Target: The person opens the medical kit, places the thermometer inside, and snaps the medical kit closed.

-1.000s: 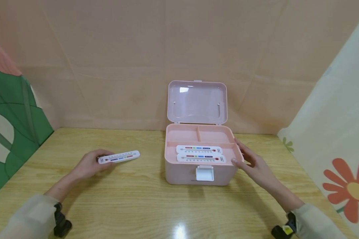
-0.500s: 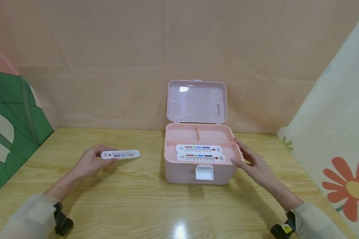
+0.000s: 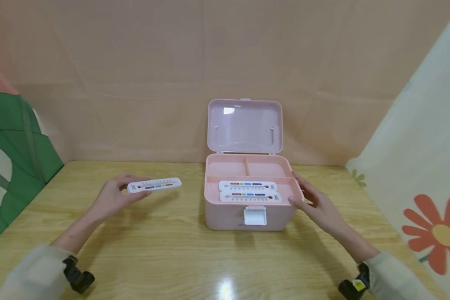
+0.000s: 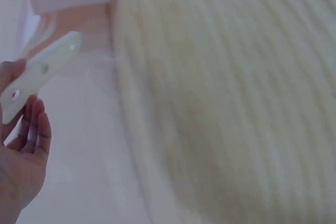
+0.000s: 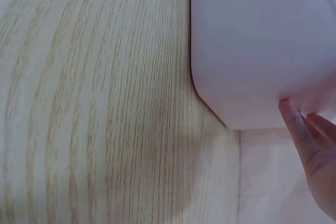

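Note:
In the head view my left hand [image 3: 114, 196] pinches a white strip thermometer [image 3: 154, 185] between thumb and fingers, above the table left of the box. The left wrist view shows the thermometer's plain back [image 4: 44, 69], with holes in it. A pink medicine box [image 3: 247, 216] stands with its lid [image 3: 245, 127] raised. Two more thermometers, a rear one [image 3: 247, 186] and a front one [image 3: 250, 196], lie side by side in the front compartment of its tray. My right hand [image 3: 320, 208] holds the box's right side, thumb over the rim and fingers against the outer wall [image 5: 252, 72].
Two smaller compartments, left [image 3: 226, 166] and right [image 3: 268, 167], lie at the tray's back. A white latch [image 3: 255, 216] hangs at the box's front. The wooden table [image 3: 153, 250] meets a beige cloth backdrop [image 3: 135, 104]; a flowered cloth [image 3: 423, 166] hangs at right.
My left hand has lifted slightly and moved a little right with the thermometer, whose free end now tilts upward. The right hand stays on the box. The whole head view has shifted slightly.

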### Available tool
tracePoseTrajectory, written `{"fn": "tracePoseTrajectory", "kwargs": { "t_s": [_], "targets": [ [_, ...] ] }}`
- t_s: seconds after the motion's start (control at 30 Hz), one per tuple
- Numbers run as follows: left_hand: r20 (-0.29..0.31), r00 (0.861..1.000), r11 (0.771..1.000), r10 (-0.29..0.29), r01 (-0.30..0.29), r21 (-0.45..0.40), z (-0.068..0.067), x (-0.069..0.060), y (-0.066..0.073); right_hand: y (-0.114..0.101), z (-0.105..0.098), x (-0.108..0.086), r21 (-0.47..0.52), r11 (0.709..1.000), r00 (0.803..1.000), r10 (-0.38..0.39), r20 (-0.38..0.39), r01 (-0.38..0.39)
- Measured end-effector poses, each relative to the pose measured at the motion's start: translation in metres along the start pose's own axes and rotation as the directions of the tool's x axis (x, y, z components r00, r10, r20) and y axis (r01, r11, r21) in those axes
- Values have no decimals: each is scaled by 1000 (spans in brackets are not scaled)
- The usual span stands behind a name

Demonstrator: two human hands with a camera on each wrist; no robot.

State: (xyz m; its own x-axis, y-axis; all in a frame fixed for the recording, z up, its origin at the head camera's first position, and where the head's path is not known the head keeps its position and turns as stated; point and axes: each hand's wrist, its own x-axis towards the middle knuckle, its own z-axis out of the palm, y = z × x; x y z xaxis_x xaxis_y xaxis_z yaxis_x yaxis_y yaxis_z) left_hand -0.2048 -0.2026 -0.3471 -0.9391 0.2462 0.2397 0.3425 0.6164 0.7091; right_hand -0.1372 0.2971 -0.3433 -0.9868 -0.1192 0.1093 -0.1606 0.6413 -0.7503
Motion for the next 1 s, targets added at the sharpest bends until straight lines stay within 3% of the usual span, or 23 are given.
{"fn": "tracePoseTrajectory", "kwargs": {
  "t_s": [0.33,0.57,1.0],
  "targets": [
    [-57,997,996,58,-62,-60,-14,-2,38,-1,-1,-1,10,1000,1000,12,13,-12],
    [-87,988,987,128,-136,-90,-24,-5,56,-1,0,0,11,1000,1000,17,8,-17],
    [-99,974,964,204,-217,-151,-21,-4,82,-1,-1,0,16,1000,1000,16,7,-16]
  ]
}}
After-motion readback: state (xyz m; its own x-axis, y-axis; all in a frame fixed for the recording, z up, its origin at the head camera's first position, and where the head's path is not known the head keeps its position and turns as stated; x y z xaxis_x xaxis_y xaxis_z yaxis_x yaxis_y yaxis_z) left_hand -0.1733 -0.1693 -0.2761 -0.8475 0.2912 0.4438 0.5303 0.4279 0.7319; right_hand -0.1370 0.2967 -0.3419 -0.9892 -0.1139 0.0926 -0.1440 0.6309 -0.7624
